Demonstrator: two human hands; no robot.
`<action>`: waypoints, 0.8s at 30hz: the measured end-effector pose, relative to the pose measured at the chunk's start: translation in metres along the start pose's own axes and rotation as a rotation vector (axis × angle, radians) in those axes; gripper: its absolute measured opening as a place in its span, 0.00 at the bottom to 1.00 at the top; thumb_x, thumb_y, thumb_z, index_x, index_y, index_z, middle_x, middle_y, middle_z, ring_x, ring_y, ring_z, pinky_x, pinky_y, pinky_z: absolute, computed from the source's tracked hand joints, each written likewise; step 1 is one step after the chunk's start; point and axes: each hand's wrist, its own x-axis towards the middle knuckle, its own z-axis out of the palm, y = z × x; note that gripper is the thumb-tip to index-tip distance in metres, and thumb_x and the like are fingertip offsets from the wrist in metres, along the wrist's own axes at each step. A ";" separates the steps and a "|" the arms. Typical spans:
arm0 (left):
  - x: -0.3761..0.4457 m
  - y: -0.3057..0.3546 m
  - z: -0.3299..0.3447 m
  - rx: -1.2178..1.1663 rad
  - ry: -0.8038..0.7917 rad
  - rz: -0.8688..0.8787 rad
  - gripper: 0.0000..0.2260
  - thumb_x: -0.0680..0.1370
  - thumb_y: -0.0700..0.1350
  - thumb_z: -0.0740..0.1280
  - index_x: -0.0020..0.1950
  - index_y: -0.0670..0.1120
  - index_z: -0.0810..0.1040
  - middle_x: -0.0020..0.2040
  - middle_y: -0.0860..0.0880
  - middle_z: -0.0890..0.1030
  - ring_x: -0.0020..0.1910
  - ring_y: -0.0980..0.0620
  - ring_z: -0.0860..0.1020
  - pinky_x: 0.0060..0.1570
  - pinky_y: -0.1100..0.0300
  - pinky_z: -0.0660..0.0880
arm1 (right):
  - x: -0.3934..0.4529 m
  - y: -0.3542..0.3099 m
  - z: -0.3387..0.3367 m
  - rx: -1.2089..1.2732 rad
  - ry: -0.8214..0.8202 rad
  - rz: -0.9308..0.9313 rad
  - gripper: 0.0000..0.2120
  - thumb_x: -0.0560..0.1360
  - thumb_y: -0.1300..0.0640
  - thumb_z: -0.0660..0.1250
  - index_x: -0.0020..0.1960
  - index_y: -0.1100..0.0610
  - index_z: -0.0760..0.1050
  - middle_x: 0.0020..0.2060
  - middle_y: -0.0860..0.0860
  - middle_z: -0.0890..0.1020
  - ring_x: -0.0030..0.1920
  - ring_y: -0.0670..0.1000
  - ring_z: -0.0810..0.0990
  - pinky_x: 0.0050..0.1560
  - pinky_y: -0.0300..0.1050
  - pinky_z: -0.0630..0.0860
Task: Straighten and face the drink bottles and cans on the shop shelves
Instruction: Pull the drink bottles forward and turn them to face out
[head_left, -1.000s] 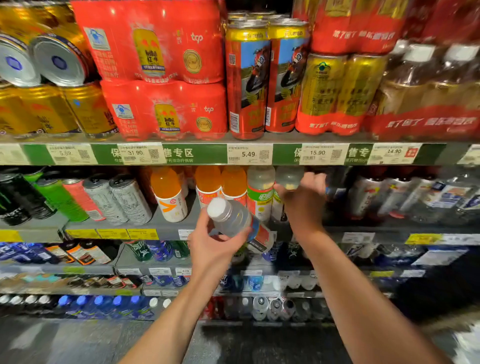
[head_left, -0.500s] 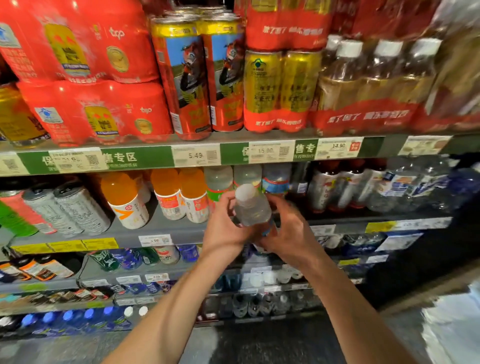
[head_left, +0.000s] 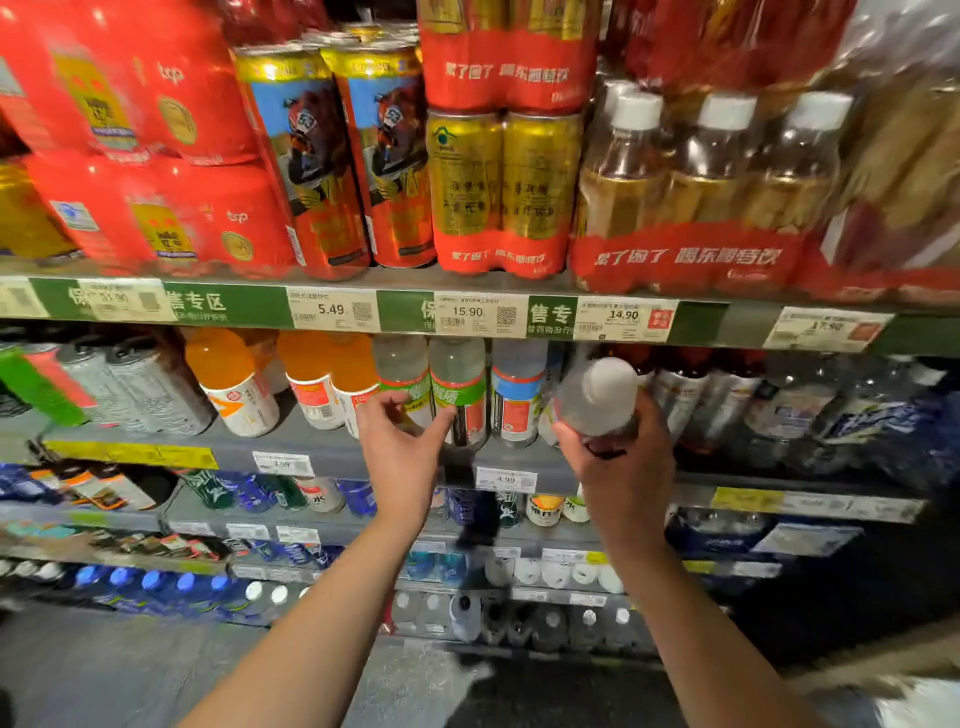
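My right hand (head_left: 621, 467) grips a clear bottle with a white cap (head_left: 597, 397), held in front of the second shelf with its cap tilted toward me. My left hand (head_left: 402, 452) is held up with fingers spread, holding nothing, just in front of two clear bottles with green labels (head_left: 457, 387). A clear bottle with a blue and red label (head_left: 517, 395) stands between my two hands. Orange drink bottles (head_left: 311, 374) stand to the left of my left hand.
The top shelf carries red multipacks (head_left: 156, 156), tall cans (head_left: 337, 156), gold cans (head_left: 498, 176) and wrapped bottles with white caps (head_left: 701, 182). Price tags line the shelf edge (head_left: 467, 314). Grey cans (head_left: 140, 384) lie at the left. Dark bottles (head_left: 701, 395) stand at the right. Lower shelves hold small bottles.
The bottle has passed from my left hand through both hands to my right hand alone, moving right. My left hand has let go and opened in front of the green-labelled bottles.
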 end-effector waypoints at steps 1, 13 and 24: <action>0.001 -0.001 0.002 0.034 0.009 -0.012 0.22 0.68 0.50 0.81 0.53 0.48 0.72 0.50 0.49 0.73 0.45 0.59 0.73 0.47 0.64 0.71 | 0.004 0.000 0.002 0.004 -0.012 -0.018 0.29 0.65 0.44 0.80 0.60 0.30 0.70 0.53 0.33 0.79 0.49 0.39 0.81 0.42 0.26 0.75; -0.001 -0.005 0.005 0.084 0.068 -0.044 0.39 0.64 0.50 0.83 0.68 0.44 0.68 0.60 0.51 0.70 0.60 0.57 0.68 0.60 0.66 0.65 | 0.036 0.010 0.030 -0.265 -0.015 -0.097 0.25 0.67 0.53 0.81 0.56 0.66 0.77 0.49 0.61 0.81 0.51 0.61 0.80 0.52 0.57 0.78; 0.001 -0.009 -0.009 0.114 -0.025 -0.091 0.37 0.65 0.50 0.83 0.68 0.49 0.67 0.60 0.52 0.70 0.63 0.49 0.73 0.65 0.54 0.73 | 0.024 0.026 0.033 -0.146 0.059 -0.109 0.29 0.70 0.58 0.80 0.63 0.66 0.70 0.52 0.64 0.79 0.51 0.63 0.80 0.51 0.61 0.79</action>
